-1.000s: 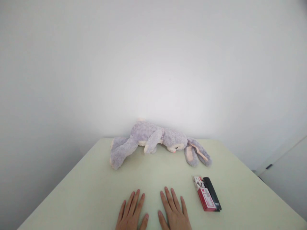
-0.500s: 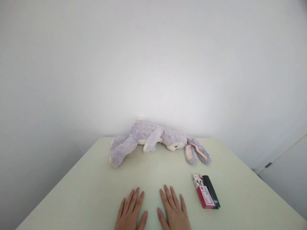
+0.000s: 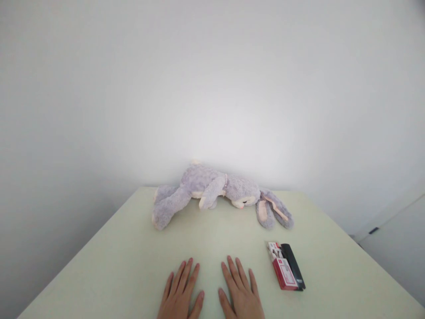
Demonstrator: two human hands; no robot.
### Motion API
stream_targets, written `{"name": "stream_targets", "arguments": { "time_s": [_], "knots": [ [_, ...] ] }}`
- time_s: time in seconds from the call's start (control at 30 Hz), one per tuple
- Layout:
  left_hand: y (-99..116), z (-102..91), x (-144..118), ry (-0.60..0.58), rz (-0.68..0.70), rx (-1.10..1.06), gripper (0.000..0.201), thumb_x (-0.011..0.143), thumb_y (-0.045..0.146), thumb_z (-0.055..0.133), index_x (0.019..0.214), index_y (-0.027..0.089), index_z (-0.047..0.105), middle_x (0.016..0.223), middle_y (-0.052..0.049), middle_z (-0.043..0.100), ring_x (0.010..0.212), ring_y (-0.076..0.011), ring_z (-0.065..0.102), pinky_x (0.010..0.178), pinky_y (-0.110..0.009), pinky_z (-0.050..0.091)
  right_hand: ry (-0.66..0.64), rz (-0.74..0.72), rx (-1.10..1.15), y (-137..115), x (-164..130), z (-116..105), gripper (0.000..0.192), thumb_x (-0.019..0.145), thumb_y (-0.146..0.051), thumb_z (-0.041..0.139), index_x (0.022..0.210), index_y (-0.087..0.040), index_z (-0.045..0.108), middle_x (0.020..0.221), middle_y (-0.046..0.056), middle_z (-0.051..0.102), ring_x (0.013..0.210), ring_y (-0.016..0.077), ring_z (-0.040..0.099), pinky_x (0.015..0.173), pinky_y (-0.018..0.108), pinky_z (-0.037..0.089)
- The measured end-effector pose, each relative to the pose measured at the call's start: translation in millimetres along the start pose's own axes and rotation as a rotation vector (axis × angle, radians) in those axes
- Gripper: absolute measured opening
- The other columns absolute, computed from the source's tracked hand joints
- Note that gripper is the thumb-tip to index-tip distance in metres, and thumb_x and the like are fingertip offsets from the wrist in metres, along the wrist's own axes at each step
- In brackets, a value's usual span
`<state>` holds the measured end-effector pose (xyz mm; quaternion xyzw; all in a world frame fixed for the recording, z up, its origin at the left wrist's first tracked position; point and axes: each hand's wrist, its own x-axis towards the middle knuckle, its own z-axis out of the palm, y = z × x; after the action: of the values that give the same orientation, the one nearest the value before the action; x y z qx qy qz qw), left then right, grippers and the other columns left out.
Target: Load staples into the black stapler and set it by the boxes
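My left hand (image 3: 181,293) lies flat on the pale green table (image 3: 109,266), palm down, fingers slightly spread, holding nothing. My right hand (image 3: 239,291) rests flat beside it in the same way, a small gap between the two. A red and white packet with a black bar along its right side (image 3: 286,271) lies just right of my right hand, not touched. A grey-lilac plush rabbit (image 3: 215,195) lies on its side at the far end of the table, long ears trailing to the right.
A plain white wall stands behind the table's far edge. A white cabinet with a dark handle (image 3: 373,231) is at the lower right, beyond the table's right edge.
Only the camera shifted slightly; both hands stay flat on the table and the rabbit and packet lie where they were.
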<state>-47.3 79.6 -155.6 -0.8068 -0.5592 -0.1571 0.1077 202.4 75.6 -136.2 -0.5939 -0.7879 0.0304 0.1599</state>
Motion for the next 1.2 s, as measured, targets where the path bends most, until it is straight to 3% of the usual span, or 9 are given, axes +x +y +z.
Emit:
{"name": "stream_targets", "arguments": {
  "time_s": [0.4, 0.47, 0.57, 0.7, 0.83, 0.9, 0.97, 1.07, 1.2],
  "knots": [
    [4.0, -4.2, 0.4, -0.029, -0.027, -0.034, 0.065, 0.098, 0.05, 0.048, 0.159, 0.036, 0.027, 0.164, -0.001, 0.037, 0.147, -0.0267, 0.042, 0.118, -0.047, 0.035, 0.065, -0.014, 0.017, 1.5, -1.1, 2.6, 0.065, 0.1, -0.05, 0.046, 0.159, -0.043, 0.018, 0.162, -0.002, 0.029, 0.147, 0.0351, 0.039, 0.114, 0.064, 0.04],
    [3.7, -7.3, 2.1, -0.032, -0.053, -0.066, 0.064, 0.097, 0.049, 0.05, 0.157, 0.036, 0.034, 0.162, 0.0, 0.041, 0.145, -0.027, 0.045, 0.118, -0.048, 0.036, 0.07, -0.014, 0.047, -0.4, -0.9, 2.7, 0.063, 0.1, -0.048, 0.047, 0.158, -0.042, 0.023, 0.162, -0.002, 0.032, 0.147, 0.035, 0.039, 0.115, 0.064, 0.039],
    [11.5, -20.2, 12.0, -0.054, -0.128, -0.185, 0.052, 0.095, 0.046, 0.053, 0.145, 0.035, 0.054, 0.149, -0.001, 0.059, 0.134, -0.0273, 0.056, 0.112, -0.047, 0.044, 0.097, 0.004, 0.203, -0.3, -3.9, -9.5, 0.059, 0.101, -0.044, 0.047, 0.157, -0.036, 0.035, 0.159, 0.001, 0.043, 0.145, 0.0311, 0.044, 0.116, 0.057, 0.042],
    [57.6, -41.9, 40.7, -0.172, -0.174, -0.519, 0.041, 0.098, 0.045, 0.046, 0.13, 0.03, 0.067, 0.119, -0.005, 0.074, 0.106, -0.0246, 0.066, 0.1, -0.042, 0.052, 0.281, 0.201, 0.497, 30.9, -18.7, -57.3, 0.055, 0.1, -0.046, 0.048, 0.15, -0.025, 0.049, 0.154, 0.009, 0.053, 0.139, 0.0264, 0.052, 0.111, 0.04, 0.049],
    [139.3, -51.4, 81.9, -0.327, -0.221, -0.902, 0.048, 0.097, 0.047, 0.044, 0.136, 0.026, 0.063, 0.111, -0.006, 0.074, 0.083, -0.0197, 0.065, 0.089, -0.035, 0.053, 0.533, 0.622, 0.557, 105.7, -32.4, -106.0, 0.06, 0.094, -0.059, 0.052, 0.141, -0.023, 0.058, 0.144, 0.014, 0.06, 0.121, 0.0291, 0.063, 0.09, 0.038, 0.057],
    [177.8, -49.8, 104.7, -0.403, -0.248, -1.025, 0.053, 0.098, 0.054, 0.042, 0.135, 0.022, 0.063, 0.114, -0.008, 0.073, 0.085, -0.0192, 0.066, 0.09, -0.033, 0.051, 0.528, 0.721, 0.58, 142.3, -31.9, -114.5, 0.067, 0.09, -0.064, 0.052, 0.136, -0.017, 0.061, 0.133, 0.018, 0.066, 0.11, 0.0294, 0.067, 0.087, 0.04, 0.057],
    [206.4, -45.3, 125.6, -0.406, -0.257, -1.053, 0.059, 0.098, 0.057, 0.039, 0.137, 0.018, 0.06, 0.121, -0.011, 0.071, 0.097, -0.0213, 0.066, 0.093, -0.033, 0.048, 0.417, 0.723, 0.665, 166.6, -27.2, -112.3, 0.067, 0.086, -0.067, 0.054, 0.125, -0.015, 0.069, 0.12, 0.016, 0.073, 0.103, 0.0289, 0.069, 0.089, 0.04, 0.056],
    [223.5, -37.9, 145.0, -0.38, -0.258, -1.057, 0.055, 0.098, 0.055, 0.04, 0.125, 0.016, 0.066, 0.12, -0.015, 0.07, 0.107, -0.0246, 0.064, 0.094, -0.033, 0.045, 0.268, 0.638, 0.779, 172.8, -19.0, -98.6, 0.06, 0.083, -0.07, 0.057, 0.104, -0.017, 0.076, 0.1, 0.011, 0.077, 0.096, 0.0285, 0.07, 0.092, 0.041, 0.054],
    [195.3, -38.6, 136.7, -0.335, -0.303, -1.056, 0.048, 0.099, 0.051, 0.039, 0.108, 0.016, 0.07, 0.111, -0.014, 0.072, 0.103, -0.0238, 0.064, 0.092, -0.031, 0.044, 0.221, 0.563, 0.819, 130.9, -14.8, -76.1, 0.058, 0.085, -0.07, 0.056, 0.1, -0.017, 0.076, 0.094, 0.01, 0.076, 0.092, 0.0262, 0.07, 0.088, 0.037, 0.055]
  ]
}}
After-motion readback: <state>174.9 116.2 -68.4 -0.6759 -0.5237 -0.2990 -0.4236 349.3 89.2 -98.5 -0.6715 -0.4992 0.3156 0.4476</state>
